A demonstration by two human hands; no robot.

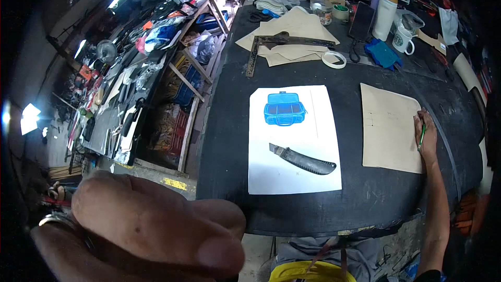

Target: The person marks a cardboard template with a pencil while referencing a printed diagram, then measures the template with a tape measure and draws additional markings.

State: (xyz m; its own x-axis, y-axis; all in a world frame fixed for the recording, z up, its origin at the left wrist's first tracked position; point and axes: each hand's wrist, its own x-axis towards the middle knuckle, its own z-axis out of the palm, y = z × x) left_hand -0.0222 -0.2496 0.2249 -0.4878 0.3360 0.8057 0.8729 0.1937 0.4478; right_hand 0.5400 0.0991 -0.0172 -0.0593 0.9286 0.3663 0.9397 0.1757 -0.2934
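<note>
Close to the camera at lower left, my left hand looms large with its fingers curled and pressed together; whatever is inside them, if anything, is hidden. My right hand rests on the right edge of a tan card sheet, with a slim green pen or pencil held in its fingers. A few small marks show on the card. To its left lies a white paper with a picture of a blue bag. Across the paper's lower half lies a utility knife, blade pointing left.
On the black table, a metal square lies over tan sheets beside a tape roll. A white bottle, a mug and blue cloth stand further right. A cluttered bench is at left.
</note>
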